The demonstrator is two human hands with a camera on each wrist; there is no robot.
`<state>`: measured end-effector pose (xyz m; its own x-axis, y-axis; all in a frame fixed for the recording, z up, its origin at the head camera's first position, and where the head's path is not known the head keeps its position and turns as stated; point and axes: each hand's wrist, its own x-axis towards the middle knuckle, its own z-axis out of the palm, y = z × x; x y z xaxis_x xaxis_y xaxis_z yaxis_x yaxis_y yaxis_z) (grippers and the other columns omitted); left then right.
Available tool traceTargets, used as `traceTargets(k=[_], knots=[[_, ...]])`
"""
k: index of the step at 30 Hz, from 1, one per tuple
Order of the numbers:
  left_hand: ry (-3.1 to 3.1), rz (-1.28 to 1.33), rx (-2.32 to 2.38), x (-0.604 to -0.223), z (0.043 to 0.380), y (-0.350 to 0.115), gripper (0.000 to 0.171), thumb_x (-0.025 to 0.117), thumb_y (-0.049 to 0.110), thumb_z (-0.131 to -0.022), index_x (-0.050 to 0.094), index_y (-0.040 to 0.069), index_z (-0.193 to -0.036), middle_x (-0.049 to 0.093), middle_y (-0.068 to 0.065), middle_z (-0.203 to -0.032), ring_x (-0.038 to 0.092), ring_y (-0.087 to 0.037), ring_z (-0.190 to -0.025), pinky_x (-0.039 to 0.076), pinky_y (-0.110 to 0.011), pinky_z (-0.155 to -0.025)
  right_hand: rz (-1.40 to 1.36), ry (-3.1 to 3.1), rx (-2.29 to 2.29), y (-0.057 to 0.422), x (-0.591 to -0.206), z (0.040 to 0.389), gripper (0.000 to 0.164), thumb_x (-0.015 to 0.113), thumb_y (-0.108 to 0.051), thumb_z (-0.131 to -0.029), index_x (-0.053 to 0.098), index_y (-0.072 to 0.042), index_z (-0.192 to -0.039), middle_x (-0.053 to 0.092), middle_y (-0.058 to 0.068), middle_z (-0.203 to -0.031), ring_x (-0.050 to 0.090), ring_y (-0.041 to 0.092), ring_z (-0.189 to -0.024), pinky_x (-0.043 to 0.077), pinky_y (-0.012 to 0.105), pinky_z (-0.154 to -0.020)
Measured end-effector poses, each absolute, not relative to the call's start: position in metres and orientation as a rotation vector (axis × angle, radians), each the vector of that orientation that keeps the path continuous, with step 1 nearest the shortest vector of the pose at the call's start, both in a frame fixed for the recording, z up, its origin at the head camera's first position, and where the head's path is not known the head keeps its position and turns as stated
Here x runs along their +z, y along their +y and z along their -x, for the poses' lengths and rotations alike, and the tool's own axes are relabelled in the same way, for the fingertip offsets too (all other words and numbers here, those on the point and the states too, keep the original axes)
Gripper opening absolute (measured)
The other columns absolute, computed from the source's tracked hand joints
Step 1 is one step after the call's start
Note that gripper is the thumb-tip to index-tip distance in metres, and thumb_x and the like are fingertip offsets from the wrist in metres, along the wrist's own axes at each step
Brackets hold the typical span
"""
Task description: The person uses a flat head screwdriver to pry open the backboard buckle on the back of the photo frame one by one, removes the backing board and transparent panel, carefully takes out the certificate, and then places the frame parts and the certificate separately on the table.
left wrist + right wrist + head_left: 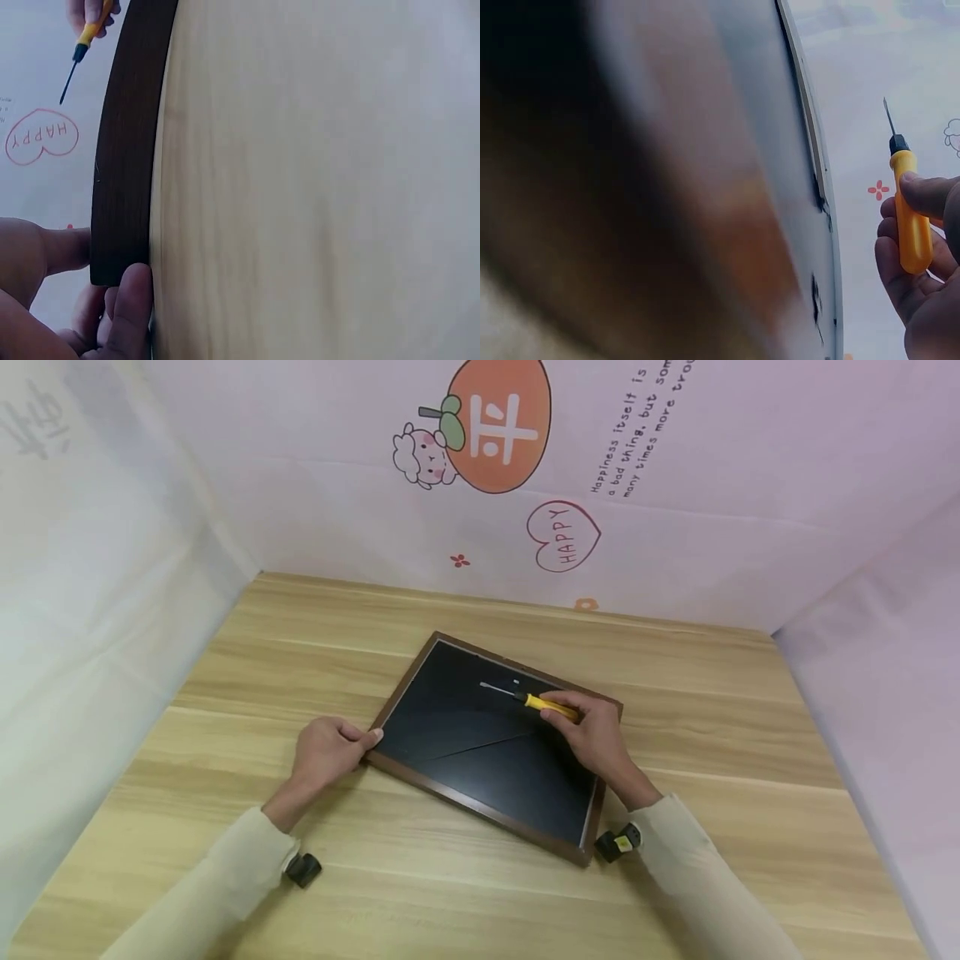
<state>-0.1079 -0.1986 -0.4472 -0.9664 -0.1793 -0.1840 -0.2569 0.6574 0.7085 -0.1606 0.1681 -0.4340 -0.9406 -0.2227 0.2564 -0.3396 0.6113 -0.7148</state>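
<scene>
A brown-rimmed picture frame [480,808] with a black panel lies slantwise on the table in the head view. My left hand [330,749] grips its left corner, the thumb on top; in the left wrist view, fingers press around the end of its dark edge [127,150]. My right hand [596,735] holds a screwdriver [553,706] by its yellow handle, above the right part of the panel. The thin metal shaft points left. In the right wrist view, the thumb and curled fingers enclose the screwdriver [913,225], tip up and free of contact.
The frame rests on a wood-grain table [247,693]. A printed white sheet [337,510] stands behind it, with pale sheets at both sides. A small pale speck [516,682] shows on the panel near its far rim.
</scene>
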Motion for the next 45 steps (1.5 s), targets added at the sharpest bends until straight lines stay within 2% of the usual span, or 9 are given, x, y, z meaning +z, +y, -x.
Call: traceTargets(k=[5, 9, 15, 19, 23, 34, 37, 42, 45], knots=[[2.746, 0.389, 1.214, -0.449, 0.104, -0.195, 0.035, 0.074, 0.039, -0.087, 0.077, 0.005, -0.083, 0.074, -0.006, -0.075, 0.062, -0.012, -0.057, 0.047, -0.025, -0.057, -0.488, -2.657, 1.243, 0.172, -0.435, 0.163, 0.025, 0.074, -0.011, -0.088, 0.073, -0.007, -0.112, 0.074, 0.015, -0.107, 0.065, 0.019, -0.083, 0.050, 0.010, -0.068], [2.697, 0.420, 1.263, -0.451, 0.101, -0.193, 0.035, 0.074, 0.039, -0.087, 0.077, 0.004, -0.085, 0.073, -0.006, -0.071, 0.063, -0.012, -0.052, 0.047, -0.026, -0.052, -0.476, -2.643, 1.235, 0.176, -0.433, 0.165, 0.024, 0.074, -0.011, -0.087, 0.074, -0.007, -0.111, 0.074, 0.015, -0.108, 0.066, 0.020, -0.084, 0.049, 0.009, -0.068], [2.689, 0.442, 1.321, -0.454, 0.096, -0.187, 0.032, 0.075, 0.037, -0.085, 0.076, 0.005, -0.081, 0.073, -0.004, -0.066, 0.065, -0.013, -0.050, 0.047, -0.026, -0.054, -0.440, -2.664, 1.189, 0.181, -0.430, 0.165, 0.025, 0.074, -0.012, -0.087, 0.074, -0.007, -0.112, 0.074, 0.014, -0.109, 0.068, 0.022, -0.087, 0.046, 0.005, -0.069], [2.673, 0.437, 1.344, -0.455, 0.093, -0.179, 0.031, 0.076, 0.035, -0.085, 0.076, 0.005, -0.078, 0.072, -0.005, -0.065, 0.066, -0.014, -0.049, 0.049, -0.026, -0.053, -0.418, -2.673, 1.177, 0.182, -0.429, 0.164, 0.025, 0.074, -0.013, -0.088, 0.074, -0.008, -0.112, 0.074, 0.013, -0.109, 0.065, 0.020, -0.085, 0.046, 0.006, -0.068], [2.645, 0.432, 1.362, -0.456, 0.090, -0.171, 0.030, 0.075, 0.033, -0.086, 0.075, 0.004, -0.079, 0.074, -0.008, -0.072, 0.067, -0.014, -0.049, 0.050, -0.027, -0.051, -0.416, -2.677, 1.181, 0.181, -0.431, 0.164, 0.024, 0.074, -0.013, -0.088, 0.074, -0.009, -0.112, 0.074, 0.013, -0.108, 0.063, 0.019, -0.082, 0.047, 0.009, -0.067], [2.578, 0.412, 1.396, -0.458, 0.085, -0.161, 0.029, 0.075, 0.031, -0.086, 0.072, 0.004, -0.076, 0.074, -0.009, -0.077, 0.068, -0.016, -0.051, 0.053, -0.027, -0.051, -0.416, -2.674, 1.215, 0.180, -0.433, 0.163, 0.024, 0.074, -0.011, -0.087, 0.074, -0.008, -0.111, 0.074, 0.013, -0.108, 0.064, 0.020, -0.085, 0.047, 0.006, -0.070], [2.579, 0.392, 1.400, -0.458, 0.084, -0.159, 0.029, 0.074, 0.031, -0.087, 0.071, 0.005, -0.075, 0.073, -0.009, -0.078, 0.068, -0.015, -0.051, 0.052, -0.027, -0.051, -0.413, -2.683, 1.203, 0.180, -0.432, 0.163, 0.024, 0.074, -0.011, -0.088, 0.074, -0.009, -0.111, 0.074, 0.013, -0.108, 0.064, 0.020, -0.086, 0.050, 0.011, -0.073], [2.566, 0.390, 1.394, -0.458, 0.085, -0.158, 0.029, 0.074, 0.032, -0.087, 0.070, 0.006, -0.075, 0.072, -0.006, -0.073, 0.068, -0.015, -0.051, 0.052, -0.027, -0.051, -0.406, -2.691, 1.192, 0.179, -0.431, 0.163, 0.024, 0.074, -0.011, -0.087, 0.074, -0.009, -0.111, 0.074, 0.013, -0.108, 0.065, 0.021, -0.087, 0.058, 0.029, -0.077], [2.531, 0.360, 1.393, -0.457, 0.088, -0.161, 0.030, 0.073, 0.032, -0.088, 0.070, 0.005, -0.077, 0.070, -0.006, -0.071, 0.068, -0.015, -0.052, 0.054, -0.027, -0.052, -0.402, -2.694, 1.188, 0.178, -0.430, 0.163, 0.024, 0.074, -0.011, -0.087, 0.074, -0.009, -0.111, 0.074, 0.013, -0.108, 0.065, 0.021, -0.088, 0.057, 0.026, -0.077]])
